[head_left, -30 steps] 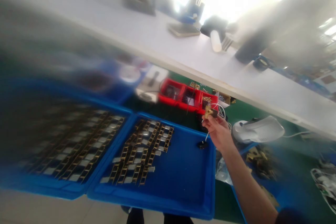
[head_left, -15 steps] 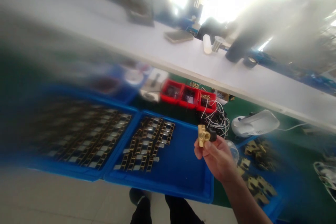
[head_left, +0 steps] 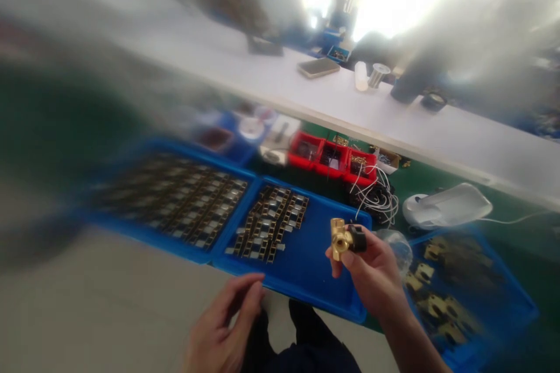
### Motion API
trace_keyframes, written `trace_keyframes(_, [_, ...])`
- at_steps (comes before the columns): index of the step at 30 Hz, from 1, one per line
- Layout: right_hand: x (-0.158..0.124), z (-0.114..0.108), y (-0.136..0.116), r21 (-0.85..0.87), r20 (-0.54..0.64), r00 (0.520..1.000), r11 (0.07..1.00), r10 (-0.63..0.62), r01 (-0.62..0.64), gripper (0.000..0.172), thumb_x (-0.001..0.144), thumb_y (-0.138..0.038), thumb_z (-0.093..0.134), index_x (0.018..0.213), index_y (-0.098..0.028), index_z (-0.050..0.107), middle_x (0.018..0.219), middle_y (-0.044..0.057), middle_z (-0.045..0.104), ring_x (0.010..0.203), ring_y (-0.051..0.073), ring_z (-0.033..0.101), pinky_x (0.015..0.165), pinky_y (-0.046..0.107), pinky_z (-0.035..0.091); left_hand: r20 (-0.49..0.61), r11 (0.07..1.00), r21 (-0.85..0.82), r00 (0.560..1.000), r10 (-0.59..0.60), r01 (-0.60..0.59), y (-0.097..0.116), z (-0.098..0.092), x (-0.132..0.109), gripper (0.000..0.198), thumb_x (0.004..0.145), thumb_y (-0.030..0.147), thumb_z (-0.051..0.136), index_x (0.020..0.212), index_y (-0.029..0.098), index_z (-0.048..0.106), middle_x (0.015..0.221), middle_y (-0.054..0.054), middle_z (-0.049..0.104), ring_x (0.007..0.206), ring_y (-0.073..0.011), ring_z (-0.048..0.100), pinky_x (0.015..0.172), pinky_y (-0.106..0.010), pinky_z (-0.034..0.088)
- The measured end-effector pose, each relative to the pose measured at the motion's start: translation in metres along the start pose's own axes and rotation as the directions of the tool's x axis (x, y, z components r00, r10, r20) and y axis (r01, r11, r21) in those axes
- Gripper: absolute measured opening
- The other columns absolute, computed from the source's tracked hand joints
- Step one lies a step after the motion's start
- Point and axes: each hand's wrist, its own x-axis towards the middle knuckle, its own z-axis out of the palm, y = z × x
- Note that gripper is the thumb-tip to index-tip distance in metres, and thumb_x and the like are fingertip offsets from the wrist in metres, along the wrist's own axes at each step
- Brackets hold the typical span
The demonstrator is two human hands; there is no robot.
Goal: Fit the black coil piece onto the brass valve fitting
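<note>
My right hand (head_left: 371, 268) holds a brass valve (head_left: 338, 240) with a black round part (head_left: 357, 239) on its side. The thumb and fingers pinch it from below, over the right end of a blue tray (head_left: 315, 280). Rows of brass-edged pieces with pale tabs (head_left: 266, 224) lie in the left half of that tray. At the lower middle, my left hand (head_left: 225, 326) is raised in front of the tray's near edge. Its thumb and index finger are loosely curved with a gap between them, and nothing shows in them.
A second blue tray (head_left: 188, 249) of similar rows sits on the left. Brass parts (head_left: 437, 306) fill a blue bin (head_left: 510, 285) at right. Behind are red bins (head_left: 332, 172), white cables (head_left: 380, 201) and a white scale-like device (head_left: 450, 207). A white shelf (head_left: 341, 99) crosses above, carrying a phone (head_left: 319, 67).
My left hand has come into view at the bottom. The valve is still in my right hand, turned slightly so its black part shows more. The whole view has shifted.
</note>
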Motion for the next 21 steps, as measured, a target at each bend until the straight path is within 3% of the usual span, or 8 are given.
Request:
trace_keyframes(3, [-0.015, 0.019, 0.002, 0.12, 0.011, 0.998, 0.991, 0.056, -0.056, 0.017, 0.099, -0.034, 0.072, 0.111, -0.021, 0.075, 0.093, 0.005, 0.073, 0.072, 0.011, 0.067, 0.07, 0.023, 0.054, 0.079, 0.967, -0.195, 0.98, 0.184, -0.166, 0.042, 0.025, 0.004, 0.045, 0.097, 0.063, 0.069, 0.126, 0.028, 0.069, 0.122, -0.002, 0.072, 0.101, -0.0146, 0.07, 0.09, -0.02, 0.057])
trace_keyframes(7, [-0.034, 0.043, 0.006, 0.39, 0.065, 0.988, 0.908, 0.138, -0.153, 0.018, 0.1, -0.034, 0.069, 0.105, -0.02, 0.079, 0.076, 0.003, 0.066, 0.06, 0.008, 0.06, 0.06, 0.019, 0.047, 0.168, 0.91, -0.345, 0.939, 0.3, -0.229, 0.069, 0.042, -0.012, 0.032, 0.103, 0.053, 0.067, 0.124, 0.029, 0.071, 0.104, 0.001, 0.076, 0.084, -0.0084, 0.069, 0.078, -0.015, 0.058])
trace_keyframes(12, [-0.052, 0.057, 0.01, 0.52, 0.131, 0.975, 0.825, 0.18, -0.223, 0.02, 0.102, -0.033, 0.066, 0.105, -0.018, 0.078, 0.085, 0.006, 0.071, 0.06, 0.007, 0.06, 0.059, 0.018, 0.049, 0.19, 0.882, -0.452, 0.953, 0.237, -0.129, 0.064, 0.047, -0.03, 0.028, 0.102, 0.049, 0.07, 0.117, 0.025, 0.069, 0.089, 0.003, 0.074, 0.068, -0.008, 0.068, 0.064, -0.016, 0.058])
trace_keyframes(18, [-0.065, 0.056, 0.012, 0.518, 0.173, 0.963, 0.813, 0.205, -0.266, 0.02, 0.103, -0.033, 0.065, 0.106, -0.019, 0.077, 0.085, 0.005, 0.072, 0.057, 0.006, 0.061, 0.06, 0.018, 0.047, 0.13, 0.866, -0.477, 0.963, 0.237, -0.149, 0.061, 0.047, -0.037, 0.016, 0.1, 0.04, 0.073, 0.107, 0.025, 0.073, 0.095, 0.004, 0.074, 0.082, -0.0039, 0.069, 0.077, -0.008, 0.055])
trace_keyframes(21, [-0.068, 0.055, 0.011, 0.5, 0.166, 0.961, 0.822, 0.22, -0.274, 0.019, 0.101, -0.034, 0.067, 0.103, -0.019, 0.078, 0.083, 0.005, 0.072, 0.056, 0.007, 0.06, 0.058, 0.019, 0.047, 0.128, 0.858, -0.495, 0.965, 0.229, -0.138, 0.057, 0.048, -0.04, 0.017, 0.101, 0.04, 0.073, 0.107, 0.025, 0.073, 0.095, 0.004, 0.074, 0.083, -0.0048, 0.068, 0.077, -0.01, 0.055])
